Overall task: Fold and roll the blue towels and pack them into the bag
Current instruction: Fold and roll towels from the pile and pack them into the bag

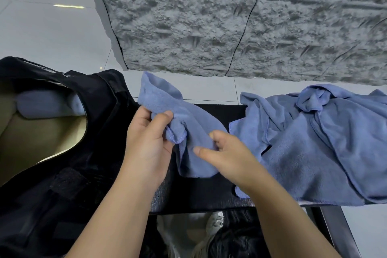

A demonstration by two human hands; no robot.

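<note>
Towel (184, 132) in my head view is crumpled, its long axis running from the bench's (209, 192) far edge toward its near edge. My left hand (146, 140) pinches a bunched fold between thumb and fingers; my right hand (226, 153) pinches its right side. I count two rolled towels (50, 103) inside the open black bag (100, 132) at the left end, plus a heap (314, 142) of loose ones I cannot count at the right end.

So the surface here is a dark black table (209, 190) with a slightly worn top. On its left sits an open black bag (62, 174) (tan lining inside), and a heap of crumpled blue towels (314, 153) sprawls over the right end, spilling past the edge.
</note>
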